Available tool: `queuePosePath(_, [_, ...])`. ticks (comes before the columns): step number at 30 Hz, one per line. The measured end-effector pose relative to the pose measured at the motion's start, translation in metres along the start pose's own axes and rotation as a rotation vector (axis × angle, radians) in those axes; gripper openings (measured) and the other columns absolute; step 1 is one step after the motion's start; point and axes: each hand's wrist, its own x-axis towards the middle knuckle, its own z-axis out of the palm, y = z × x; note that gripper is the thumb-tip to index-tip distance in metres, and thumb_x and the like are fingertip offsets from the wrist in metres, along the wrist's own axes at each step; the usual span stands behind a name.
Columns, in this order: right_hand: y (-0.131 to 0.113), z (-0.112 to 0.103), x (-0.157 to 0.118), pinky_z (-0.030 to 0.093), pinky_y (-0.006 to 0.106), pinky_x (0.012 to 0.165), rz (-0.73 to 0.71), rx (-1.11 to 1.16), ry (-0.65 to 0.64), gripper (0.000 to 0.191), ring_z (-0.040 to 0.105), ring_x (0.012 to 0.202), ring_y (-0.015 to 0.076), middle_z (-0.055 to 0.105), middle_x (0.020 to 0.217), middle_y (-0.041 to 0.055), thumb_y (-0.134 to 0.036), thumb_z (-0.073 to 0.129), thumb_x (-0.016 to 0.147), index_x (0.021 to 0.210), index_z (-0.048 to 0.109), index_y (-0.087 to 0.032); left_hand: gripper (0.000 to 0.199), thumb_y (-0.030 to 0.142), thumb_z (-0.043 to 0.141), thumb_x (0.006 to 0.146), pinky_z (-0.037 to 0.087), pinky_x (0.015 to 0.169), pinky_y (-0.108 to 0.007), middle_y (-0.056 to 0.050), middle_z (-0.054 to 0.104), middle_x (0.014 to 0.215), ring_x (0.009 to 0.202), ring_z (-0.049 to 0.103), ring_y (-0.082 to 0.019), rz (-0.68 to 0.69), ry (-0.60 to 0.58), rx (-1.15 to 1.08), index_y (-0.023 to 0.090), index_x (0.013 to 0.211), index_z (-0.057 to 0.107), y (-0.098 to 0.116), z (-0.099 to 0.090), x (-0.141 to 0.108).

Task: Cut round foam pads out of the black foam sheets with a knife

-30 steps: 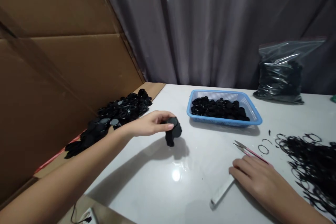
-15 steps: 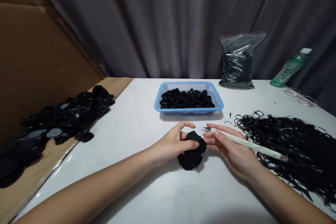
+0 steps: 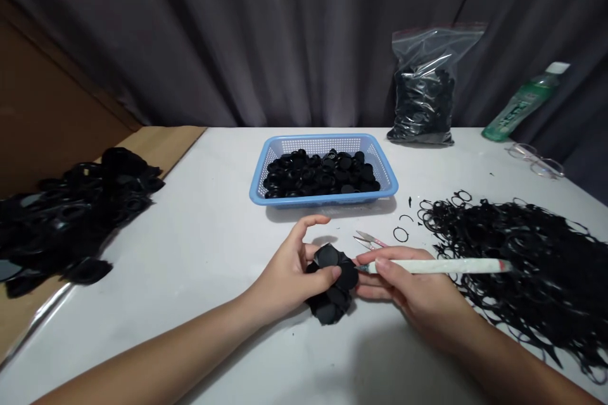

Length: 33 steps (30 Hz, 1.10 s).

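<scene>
My left hand (image 3: 285, 266) has its thumb pressed on a black rubbery piece (image 3: 327, 310) with several round discs, just above the white table. Its index finger is raised and curled. In my right hand (image 3: 408, 278) is a slim white pen-like tool (image 3: 446, 266) with a reddish end and a dark pointed tip, which meets the piece's right side. Fingertips of the right hand touch that same side. Behind the right hand lie small snips (image 3: 368, 240) with pink on them, partly hidden.
A blue basket (image 3: 323, 201) of black round parts stands ahead. To the right spreads a heap of thin black rings and scraps (image 3: 522, 259). Black pieces (image 3: 76, 221) are piled on cardboard at left. A zip bag (image 3: 422, 101), green bottle (image 3: 522, 104) and glasses (image 3: 536, 161) sit at the back.
The view has shifted. The white tool has swung more level, and its tip now meets the black piece. The snips show apart from my right hand, and a loose ring lies near them.
</scene>
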Motion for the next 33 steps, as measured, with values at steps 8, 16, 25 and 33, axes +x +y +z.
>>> queuePosePath(8, [-0.006,0.0,-0.001,0.06,0.028,0.069,0.05,-0.016,0.037,0.023,0.072,0.085,0.0224,0.074,0.089,0.0091,-0.039,0.079,0.071,0.081,0.077,-0.019,0.061,0.019,0.069,0.075,0.046,0.057,-0.022,0.006,0.061,0.066,0.059,0.058,-0.012,-0.036,-0.013,-0.05,0.024,0.124,0.032,-0.001,-0.003,0.003])
queuePosePath(16, [-0.001,-0.001,-0.004,0.055,0.044,0.088,-0.1,-0.05,-0.043,0.021,0.07,0.097,0.0264,0.073,0.104,0.0093,-0.042,0.073,0.077,0.087,0.077,-0.024,0.03,0.01,0.067,0.067,0.046,0.06,-0.021,0.002,0.062,0.075,0.066,0.06,-0.012,-0.188,0.148,-0.396,0.02,0.093,0.056,0.004,0.009,-0.003])
queuePosePath(25, [0.003,0.002,-0.001,0.038,0.046,0.105,-0.305,-0.333,0.045,0.015,0.06,0.113,0.025,0.072,0.112,0.0043,-0.04,0.066,0.083,0.087,0.076,-0.03,0.02,0.027,0.075,0.076,0.048,0.062,-0.024,-0.002,0.067,0.08,0.07,0.063,-0.015,-0.122,0.061,-0.454,0.02,0.091,0.063,0.002,0.016,-0.009])
queuePosePath(33, [-0.004,0.003,-0.003,0.032,0.047,0.106,-0.325,-0.518,0.128,0.012,0.066,0.091,0.0217,0.076,0.088,0.0005,-0.034,0.064,0.081,0.082,0.076,-0.032,0.016,0.023,0.074,0.078,0.044,0.066,-0.021,0.001,0.065,0.073,0.067,0.059,-0.01,-0.163,0.044,-0.485,0.019,0.087,0.062,-0.005,0.017,-0.01])
